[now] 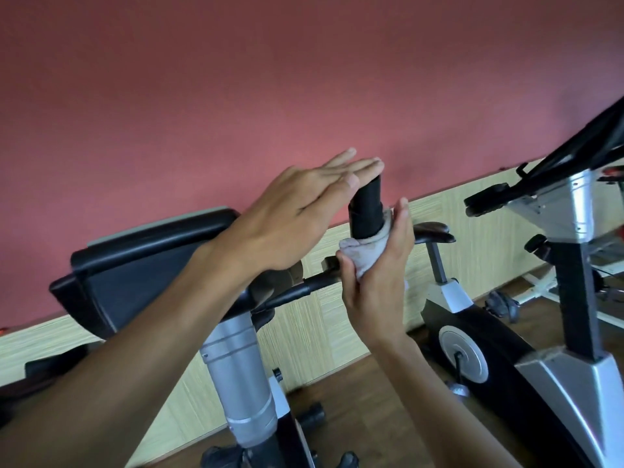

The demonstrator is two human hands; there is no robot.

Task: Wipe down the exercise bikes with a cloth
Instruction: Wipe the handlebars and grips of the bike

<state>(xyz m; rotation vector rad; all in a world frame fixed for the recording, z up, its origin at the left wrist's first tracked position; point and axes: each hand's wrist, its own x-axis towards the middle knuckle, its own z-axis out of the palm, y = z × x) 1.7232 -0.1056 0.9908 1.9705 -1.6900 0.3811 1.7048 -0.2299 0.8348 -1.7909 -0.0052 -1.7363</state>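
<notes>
An exercise bike with a black console (135, 265) and a silver post (236, 366) stands right in front of me. Its black handlebar grip (366, 211) points upward. My right hand (378, 282) holds a grey cloth (363, 255) wrapped around the base of that grip. My left hand (290, 217) is flat with straight fingers, its fingertips touching the top end of the grip. The lower part of the handlebar is hidden behind my hands.
A second exercise bike (567, 298) with a silver frame stands at the right, with a black seat (435, 231) behind my right hand. A red wall (304, 79) with a pale wood-look panel (337, 315) below runs behind the bikes. The floor (371, 400) is dark wood.
</notes>
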